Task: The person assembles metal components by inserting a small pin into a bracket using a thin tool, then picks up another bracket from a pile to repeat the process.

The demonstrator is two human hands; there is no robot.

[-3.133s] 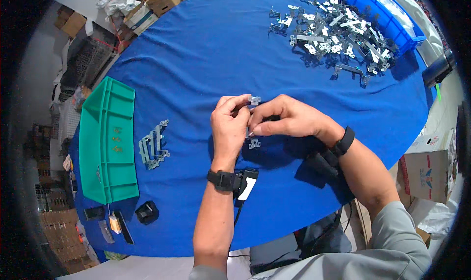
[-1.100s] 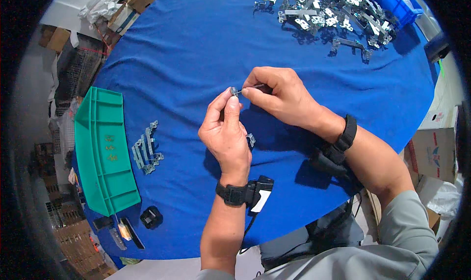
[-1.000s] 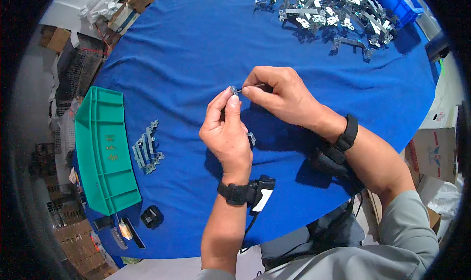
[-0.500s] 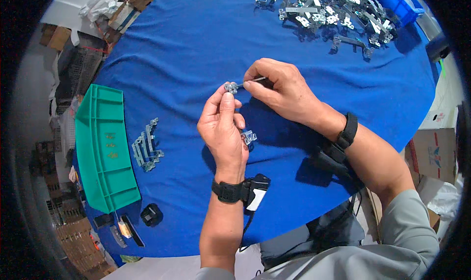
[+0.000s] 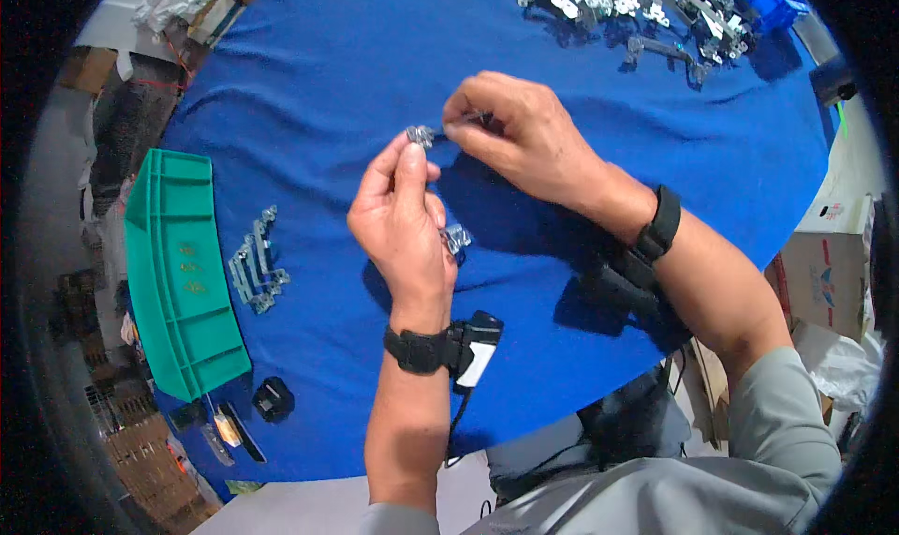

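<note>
My left hand [image 5: 401,226] is closed round a small metal bracket. One clear-grey end of the bracket [image 5: 419,138] sticks up between thumb and fingertip, and its other end [image 5: 456,239] shows beside the palm. In my right hand [image 5: 529,140] a thin rod-like tool [image 5: 479,117] is pinched between thumb and curled fingers. Its tip meets or nearly meets the upper end of the bracket; the exact contact is too small to tell. Several similar metal brackets [image 5: 255,265] lie together on the cloth left of my hands.
A green plastic tray [image 5: 201,334] lies at the left. Loose metal brackets [image 5: 637,10] are heaped at the far right beside a blue bin [image 5: 763,6]. Near the tray are a small black object [image 5: 272,399] and slim tools [image 5: 228,429]. Blue cloth [image 5: 328,95] covers the table.
The whole view has shifted a little, so the scene sits farther left and up. Both hands keep their grips; the rod-like tool looks darker now and lies at a slightly different angle.
</note>
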